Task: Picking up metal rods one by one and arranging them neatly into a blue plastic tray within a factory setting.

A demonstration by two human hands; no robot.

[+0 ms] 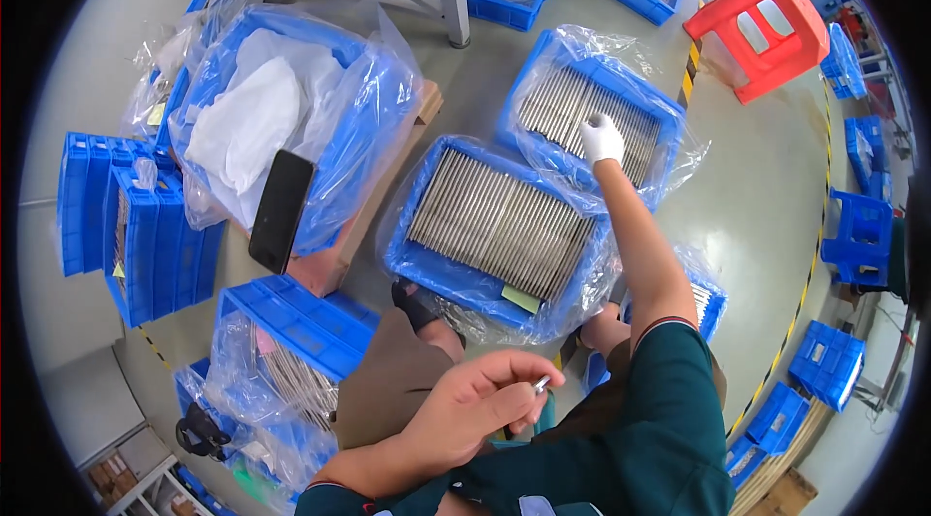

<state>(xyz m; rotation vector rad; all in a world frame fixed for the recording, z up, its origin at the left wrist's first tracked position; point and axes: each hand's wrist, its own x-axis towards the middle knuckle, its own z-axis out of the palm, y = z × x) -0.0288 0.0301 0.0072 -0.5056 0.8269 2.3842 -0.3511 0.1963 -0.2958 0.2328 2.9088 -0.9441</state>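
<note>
- Looking down from the head view: the person sits low over a grey floor, knees in brown trousers below, blue plastic crates lined with clear film all around
- Left hand [475,400], bare, held close to the body near the lower middle; fingers curled together and pinched on a small silvery metal pin [541,383], whose tip pokes out to the right between thumb and forefinger
- Right hand [601,140], in a white glove, stretched far forward on a straight arm; it rests on the far blue crate of thin grey metal rods [558,99], at the rods' near right part; fingers look bunched downward onto the rods, whether they grip one I cannot tell
- Rods in that far crate lie side by side, long axes running away from the person and slightly left; the gloved fingers meet them from above, near their closer ends
- Near blue crate of the same grey rods [495,220] sits just in front of the knees, between the two hands; a small yellow-green tag lies at its near right corner
- The right hand is the one at the far crate; the left is well apart from it, nearer the near crate
- Elsewhere: black flat phone [281,210] leaning on a crate of white sheets at left; red plastic stool [761,26] upper right; stacked empty blue crates at both edges
</note>
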